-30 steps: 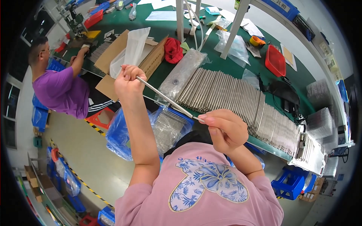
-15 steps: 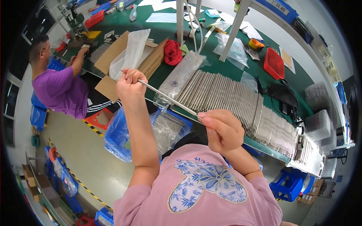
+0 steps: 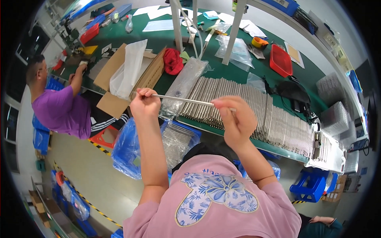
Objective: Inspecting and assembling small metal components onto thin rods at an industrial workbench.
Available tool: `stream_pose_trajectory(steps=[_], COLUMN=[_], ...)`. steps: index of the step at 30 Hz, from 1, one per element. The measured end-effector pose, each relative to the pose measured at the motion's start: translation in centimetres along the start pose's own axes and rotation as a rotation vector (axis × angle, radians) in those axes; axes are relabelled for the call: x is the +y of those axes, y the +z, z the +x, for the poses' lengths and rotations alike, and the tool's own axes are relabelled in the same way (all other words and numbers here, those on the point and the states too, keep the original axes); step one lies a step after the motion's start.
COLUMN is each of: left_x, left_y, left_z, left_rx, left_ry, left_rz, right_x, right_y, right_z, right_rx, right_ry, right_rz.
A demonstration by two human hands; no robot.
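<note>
One thin metal rod [image 3: 182,100] at frame centre, pinched at each end: left hand [image 3: 145,105] and right hand [image 3: 237,121] both closed on it, above the green bench [image 3: 238,73]. Fingertip grip only; a slip likely drops it onto the rod row [image 3: 254,113] or the blue bin [image 3: 137,146].

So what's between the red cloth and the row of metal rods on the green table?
In the head view, a long clear plastic bag lies slanted between the red cloth and the row of metal rods, on the green table.
</note>
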State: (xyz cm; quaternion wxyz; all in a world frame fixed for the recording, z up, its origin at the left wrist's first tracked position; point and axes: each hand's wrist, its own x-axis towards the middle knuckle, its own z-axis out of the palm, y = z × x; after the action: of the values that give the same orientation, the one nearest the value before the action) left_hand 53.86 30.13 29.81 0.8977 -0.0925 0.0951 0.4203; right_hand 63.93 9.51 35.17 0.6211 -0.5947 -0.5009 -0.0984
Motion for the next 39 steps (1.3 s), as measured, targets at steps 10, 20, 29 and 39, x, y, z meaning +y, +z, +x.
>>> stream_pose_trajectory(steps=[10, 20, 29, 39], left_x=[-1.7, -2.2, -1.7, -1.8], left_y=[-5.4, -6.0, -6.4, -6.0], left_z=[-5.8, -6.9, -6.4, -6.5], left_rx=[-0.169, -0.094, -0.146, -0.118], left_ry=[-0.033, -0.026, -0.055, -0.096], left_rz=[0.581, 0.488, 0.448, 0.395], right_x=[3.1, 3.1, 3.2, 2.7], right_y=[-4.9, -5.0, -4.9, -4.9], right_z=[3.8, 3.0, 3.2, 3.0], right_rx=[0.122, 0.055, 0.107, 0.074], right_ry=[0.456, 0.474, 0.391, 0.431], right_rz=[0.38, 0.428, 0.419, 0.503])
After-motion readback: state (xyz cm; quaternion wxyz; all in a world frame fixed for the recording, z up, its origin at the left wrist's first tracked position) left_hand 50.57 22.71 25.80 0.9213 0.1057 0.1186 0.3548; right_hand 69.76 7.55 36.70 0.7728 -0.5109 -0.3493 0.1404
